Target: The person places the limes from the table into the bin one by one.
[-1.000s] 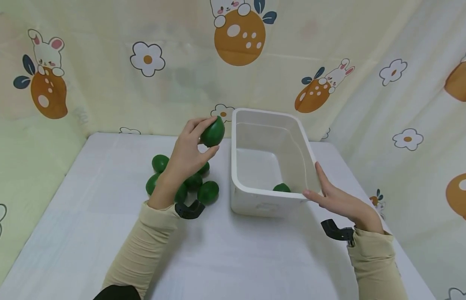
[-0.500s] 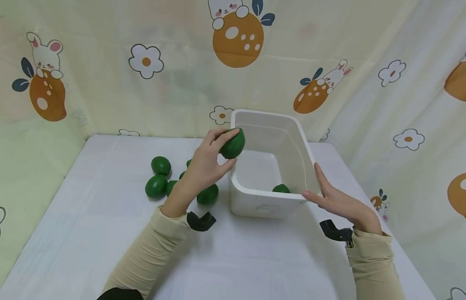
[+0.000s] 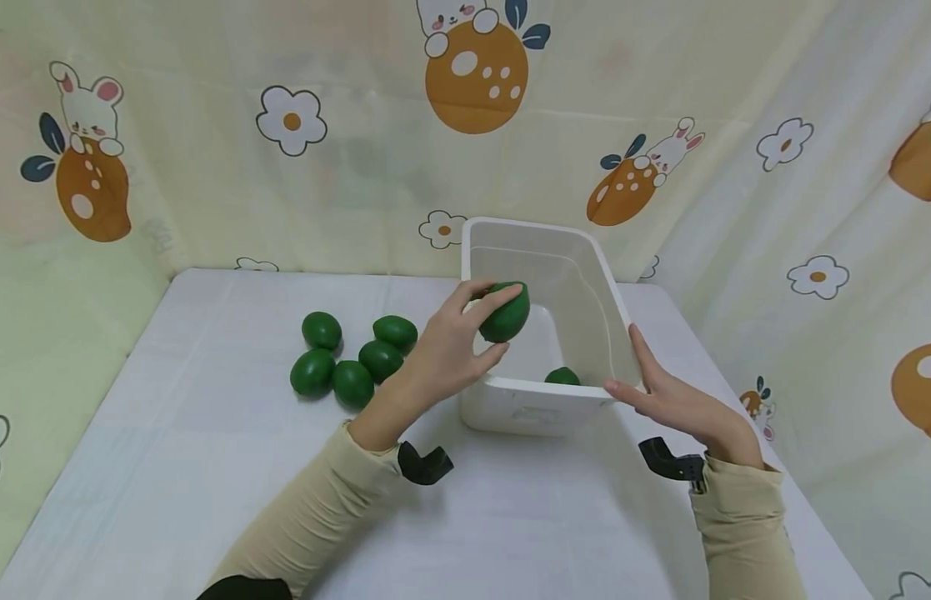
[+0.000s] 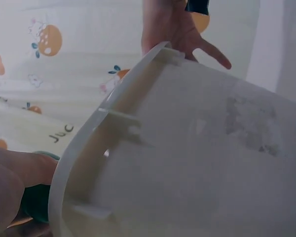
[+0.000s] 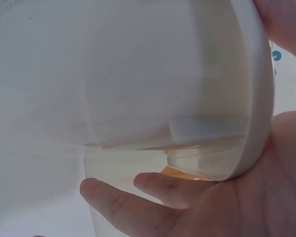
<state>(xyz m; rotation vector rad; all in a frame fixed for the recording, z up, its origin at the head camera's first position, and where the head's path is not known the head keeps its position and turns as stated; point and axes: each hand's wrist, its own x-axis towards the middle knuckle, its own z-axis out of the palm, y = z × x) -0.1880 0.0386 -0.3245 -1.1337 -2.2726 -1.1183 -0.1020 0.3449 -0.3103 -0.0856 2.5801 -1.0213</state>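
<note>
The table (image 3: 548, 517) was evenly lit, with soft shadows cast in front of the white bin (image 3: 536, 408); in both wrist views, the bin was rendered dimmer and hazier.

Wrinkled beige sleeves (image 3: 303, 508); black angular wrist pieces (image 3: 422, 468).

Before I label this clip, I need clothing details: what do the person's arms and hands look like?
The left sleeve and right sleeve are long, beige and wrinkled; a black, angled piece juts beside each. The fingers are bare, without visible rings.
</note>
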